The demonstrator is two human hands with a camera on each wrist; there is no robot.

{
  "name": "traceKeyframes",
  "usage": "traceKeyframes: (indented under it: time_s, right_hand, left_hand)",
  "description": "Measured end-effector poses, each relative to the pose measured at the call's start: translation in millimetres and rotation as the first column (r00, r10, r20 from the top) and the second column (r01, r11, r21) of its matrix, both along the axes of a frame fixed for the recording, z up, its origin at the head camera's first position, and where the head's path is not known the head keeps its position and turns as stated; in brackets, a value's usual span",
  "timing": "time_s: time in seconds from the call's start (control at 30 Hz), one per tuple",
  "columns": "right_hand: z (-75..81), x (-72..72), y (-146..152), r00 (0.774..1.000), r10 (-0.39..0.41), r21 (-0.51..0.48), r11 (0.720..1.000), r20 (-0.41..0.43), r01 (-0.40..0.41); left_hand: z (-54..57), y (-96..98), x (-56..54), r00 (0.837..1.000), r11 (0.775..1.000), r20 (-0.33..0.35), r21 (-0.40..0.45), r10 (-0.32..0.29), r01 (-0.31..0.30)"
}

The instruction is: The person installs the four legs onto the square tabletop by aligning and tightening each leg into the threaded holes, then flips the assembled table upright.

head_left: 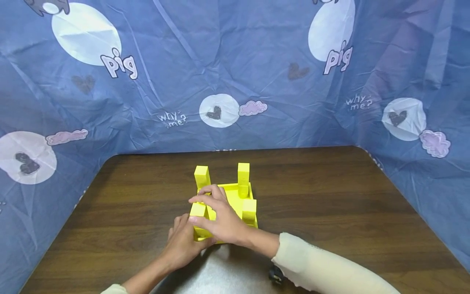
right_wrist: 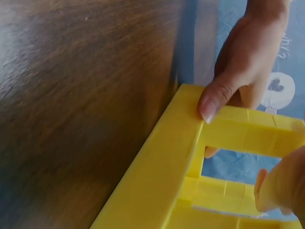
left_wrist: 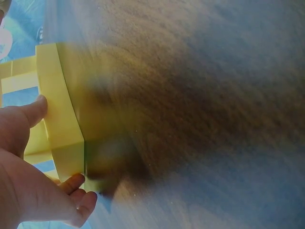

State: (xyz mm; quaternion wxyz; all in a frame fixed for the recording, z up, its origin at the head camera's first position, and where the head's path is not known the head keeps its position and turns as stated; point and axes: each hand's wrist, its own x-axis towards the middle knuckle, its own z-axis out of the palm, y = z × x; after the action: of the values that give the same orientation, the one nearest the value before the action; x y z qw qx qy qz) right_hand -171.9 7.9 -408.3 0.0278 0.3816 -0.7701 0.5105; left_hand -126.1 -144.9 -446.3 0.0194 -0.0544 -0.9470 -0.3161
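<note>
A yellow piece like a small upturned table stands on the wooden tabletop. Its flat, rimmed base (head_left: 235,197) lies down, and several square posts stick up at the corners. My left hand (head_left: 182,244) grips the near-left corner of the base, thumb along the front side; the left wrist view shows its thumb on the yellow side wall (left_wrist: 62,105). Around the top of the near-left post (head_left: 198,210), my right hand (head_left: 225,220) curls its thumb and fingers. In the right wrist view, joints cross the posts, as if stacked from blocks (right_wrist: 233,126).
The brown wooden table (head_left: 330,196) extends to both sides and behind the yellow piece. A blue printed cloth (head_left: 257,61) hangs at the back and sides. A small black object (head_left: 276,274) shows beside the right sleeve (head_left: 319,261).
</note>
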Motion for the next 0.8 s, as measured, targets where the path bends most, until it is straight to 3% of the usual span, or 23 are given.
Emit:
traceKeyframes:
  time_s: [0.1, 0.3, 0.8]
  right_hand:
    - [2.3, -2.0, 5.9, 0.996, 0.063, 0.018, 0.998, 0.056, -0.064]
    - [2.5, -6.6, 10.9, 0.991, 0.113, 0.01, 0.993, 0.069, -0.114]
    - [1.7, -4.5, 8.4, 0.996, 0.063, 0.062, 0.996, 0.067, -0.067]
  left_hand:
    - [-0.7, -0.6, -0.6, 1.0, 1.0, 0.007, -0.005, 0.0, 0.0]
    - [-1.5, -0.6, -1.1, 1.0, 1.0, 0.006, -0.005, 0.001, -0.001]
    - [-1.9, 0.0, -1.4, 1.0, 1.0, 0.001, -0.013, 0.006, -0.006]
